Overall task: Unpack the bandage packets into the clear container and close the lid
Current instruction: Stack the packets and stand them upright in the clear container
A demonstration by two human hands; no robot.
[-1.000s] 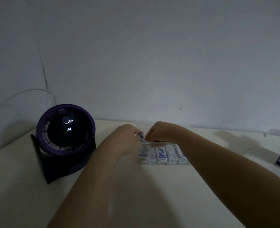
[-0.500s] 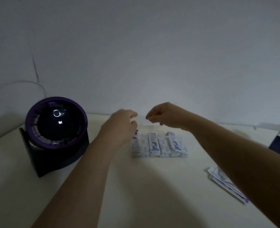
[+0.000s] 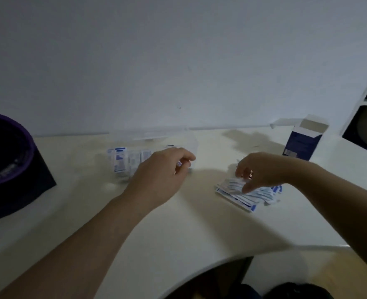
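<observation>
Head-camera view showed a person's two bare arms stretched over a cream table [image 3: 178, 229] in dim light. The right hand [image 3: 262, 169] was on a loose pile of bandage packets [image 3: 238, 196], fingers curled over its far edge and thumb on top, pinching the upper packets. The left hand [image 3: 163, 171] hovered with fingers loosely curled at the right end of the clear container [image 3: 191, 143]; whether it gripped anything could not be told through the blur. Boxed packets [image 3: 120, 160] stood upright in a row inside the container near the wall. An opened blue carton [image 3: 302, 144] stood at right, a purple-rimmed fan [image 3: 8, 160] at left.
</observation>
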